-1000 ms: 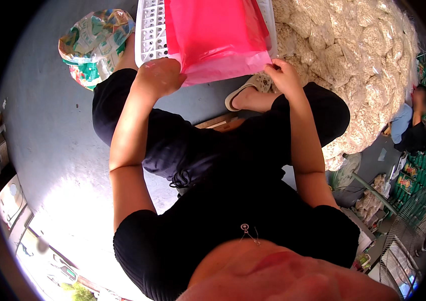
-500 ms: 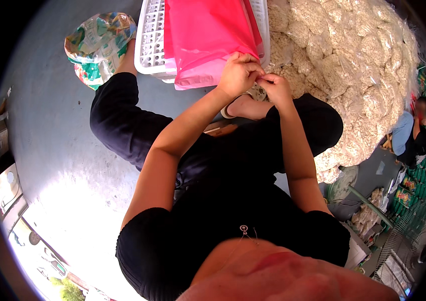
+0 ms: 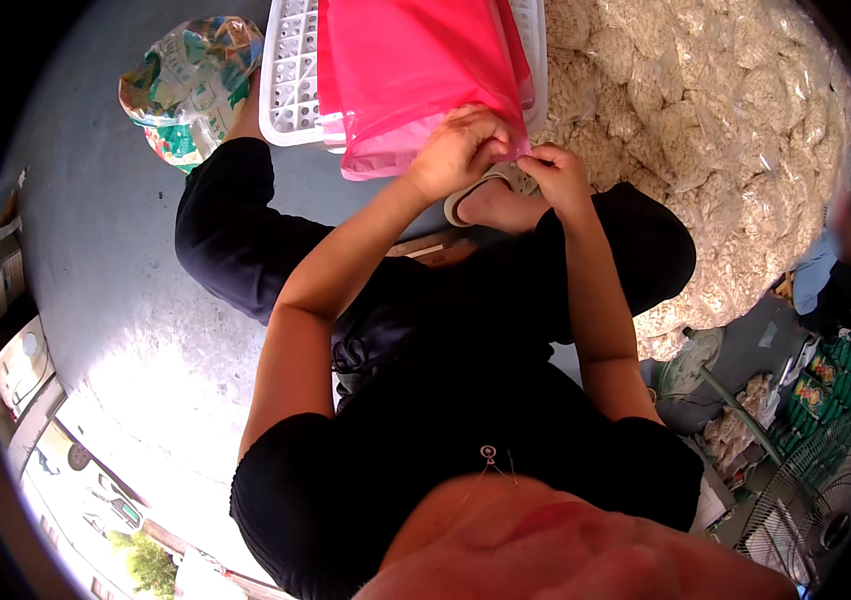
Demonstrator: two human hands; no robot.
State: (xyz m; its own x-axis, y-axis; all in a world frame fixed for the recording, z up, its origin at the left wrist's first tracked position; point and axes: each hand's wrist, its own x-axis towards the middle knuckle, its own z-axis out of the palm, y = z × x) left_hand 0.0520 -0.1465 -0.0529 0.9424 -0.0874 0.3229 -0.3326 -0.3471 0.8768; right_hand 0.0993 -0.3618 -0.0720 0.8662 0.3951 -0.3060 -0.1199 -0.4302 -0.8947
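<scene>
A heap of pale bagged goods point(image 3: 745, 130) lies to my right, and a white crate point(image 3: 290, 70) sits ahead, draped with a pink plastic bag point(image 3: 415, 80) running away from me. Both hands pinch its near corner: left hand point(image 3: 460, 150) closed over it, right hand point(image 3: 555, 175) fingertips touching. The corner itself is hidden.
</scene>
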